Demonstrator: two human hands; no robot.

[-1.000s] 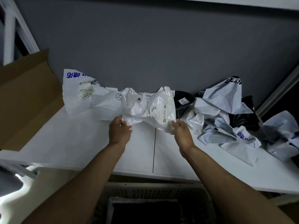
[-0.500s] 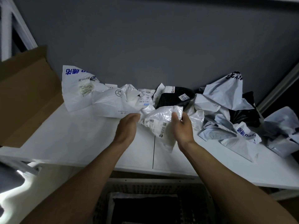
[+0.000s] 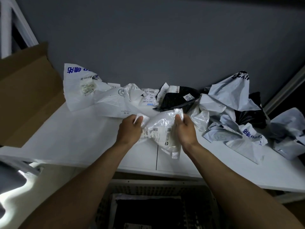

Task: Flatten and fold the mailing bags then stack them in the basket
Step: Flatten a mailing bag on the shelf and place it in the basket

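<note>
Starting well left of the table seam (image 3: 156, 159), a cardboard box (image 3: 28, 103) is seen against the table (image 3: 74, 133). Nearer the seam lie a blue-printed white bag (image 3: 77, 90) and a translucent bag (image 3: 113, 103). Just left of the seam, the left hand (image 3: 130, 129) is curled, with a corner of the crumpled white bag (image 3: 161, 133) pinched between thumb and fingers. That bag is held over the far end of the seam, its label facing up and its lower tail lying on the table. Just right of the seam, the bag's upper edge is pinched by the right hand (image 3: 185, 129). A black bag (image 3: 176, 100) lies beyond the seam's far end, and a grey heap (image 3: 231, 100) is spread well to its right. The basket (image 3: 148, 187) is placed below the seam's near end.

Slipping is judged the main risk, since the glossy film is held only at two small pinches. The translucent bag, almost touching the left hand, could be dragged along. Crooked folds may be forced by the stiff label and set creases.
</note>
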